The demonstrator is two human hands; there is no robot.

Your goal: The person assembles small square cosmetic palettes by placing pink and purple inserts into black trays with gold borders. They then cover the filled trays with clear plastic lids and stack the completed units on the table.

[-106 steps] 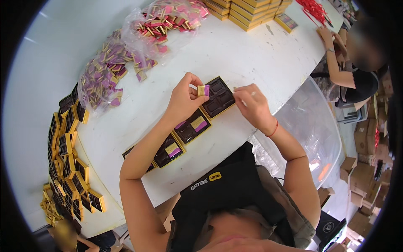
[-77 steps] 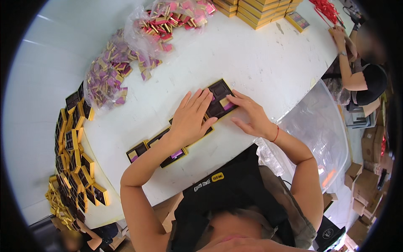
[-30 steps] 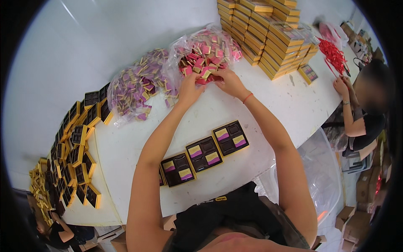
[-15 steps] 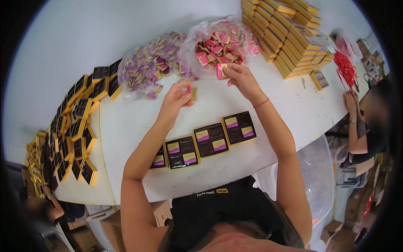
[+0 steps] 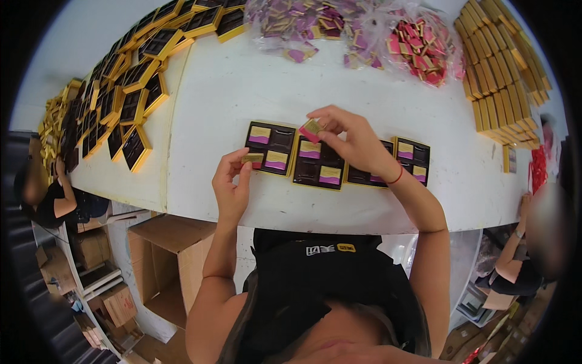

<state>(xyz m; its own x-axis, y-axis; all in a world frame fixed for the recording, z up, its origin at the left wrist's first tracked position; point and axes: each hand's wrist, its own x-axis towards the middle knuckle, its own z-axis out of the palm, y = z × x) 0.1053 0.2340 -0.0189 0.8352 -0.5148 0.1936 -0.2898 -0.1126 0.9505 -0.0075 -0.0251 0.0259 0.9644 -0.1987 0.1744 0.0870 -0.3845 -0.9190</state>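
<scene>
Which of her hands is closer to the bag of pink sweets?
The right hand, at the middle tray below the bag of pink sweets; the left hand is lower, near the table's front edge.

A long white worktop [image 5: 206,109] fills the view under bright, even light — beneath its near edge stand open cardboard boxes [image 5: 167,267] on a cluttered floor.

We see a plain white tabletop [image 5: 242,85]. Our three dark brown, gold-edged square trays [image 5: 271,147] hold small packets banded cream and purple. Our left hand [image 5: 232,182] pinches a gold-wrapped packet [image 5: 253,158]; our right hand [image 5: 357,141] holds a pink-and-gold one [image 5: 311,128], and a thin red band circles that wrist. One clear bag [image 5: 424,48] shows pink and red wrappers, another [image 5: 303,24] purple and gold. Yellow-gold boxes [image 5: 497,79] sit stacked.
</scene>
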